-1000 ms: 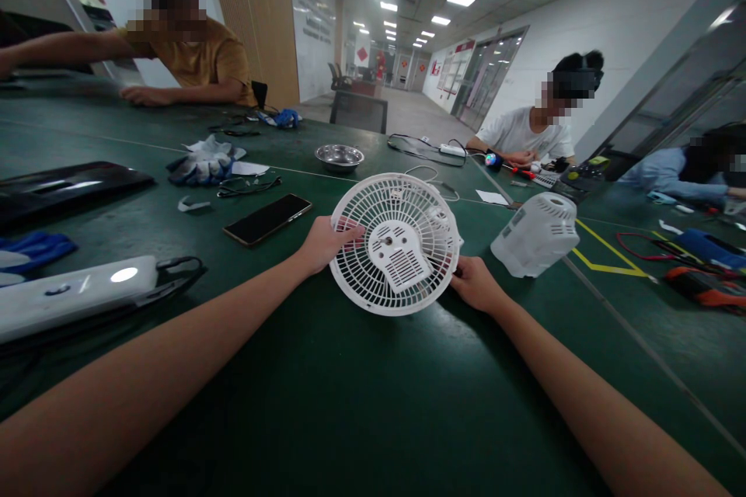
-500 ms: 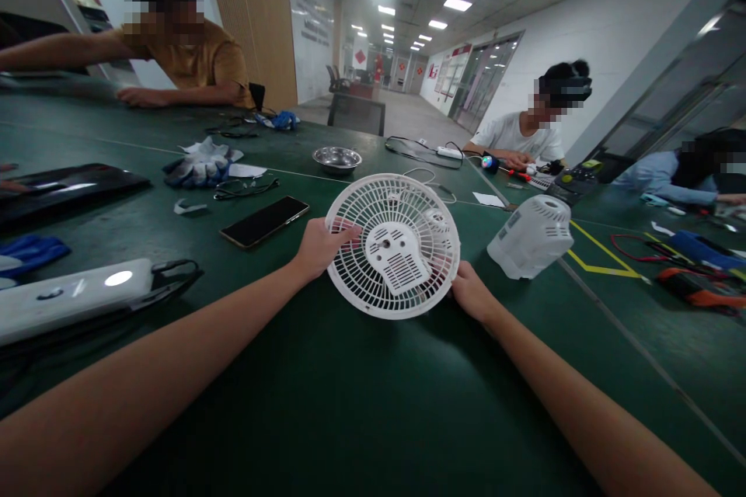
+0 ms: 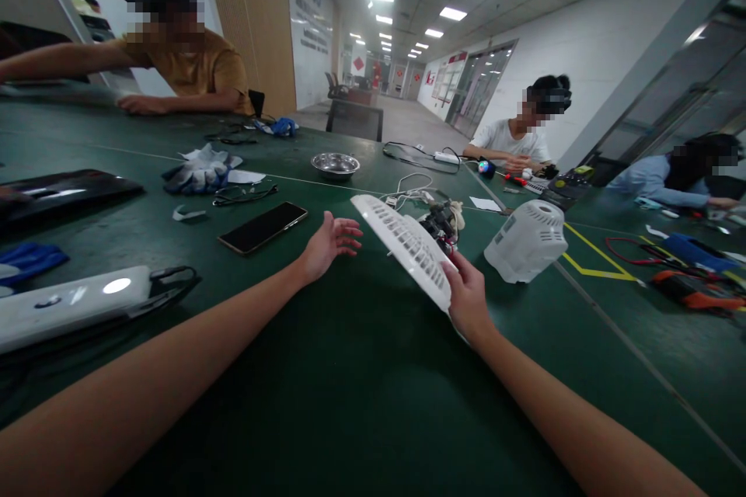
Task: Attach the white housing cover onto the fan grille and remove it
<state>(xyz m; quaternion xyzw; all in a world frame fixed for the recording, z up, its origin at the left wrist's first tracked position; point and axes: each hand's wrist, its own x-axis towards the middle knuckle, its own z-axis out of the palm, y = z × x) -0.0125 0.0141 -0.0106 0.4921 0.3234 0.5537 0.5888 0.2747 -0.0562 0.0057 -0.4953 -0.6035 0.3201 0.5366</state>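
My right hand (image 3: 468, 295) grips the near edge of a white fan grille (image 3: 408, 245), which is tilted and seen nearly edge-on above the table. To its left, my left hand (image 3: 331, 247) is open, fingers apart, touching nothing. Behind the grille shows a dark fan motor assembly (image 3: 441, 219) with wiring; the grille partly hides it, and I cannot tell whether the two are joined. A white plastic housing (image 3: 528, 241) stands on the table to the right of my right hand. A black smartphone (image 3: 263, 227) lies left of my left hand.
A steel bowl (image 3: 335, 165) sits behind the grille. Work gloves (image 3: 201, 169) and a white device (image 3: 75, 307) with a cable are at left. An orange multimeter (image 3: 696, 291) lies at right. Across the table sit people, one in a brown shirt (image 3: 201, 74).
My left hand has let go of the grille and opened. The grille has swung from facing me to nearly edge-on in my right hand, bringing the motor assembly into view.
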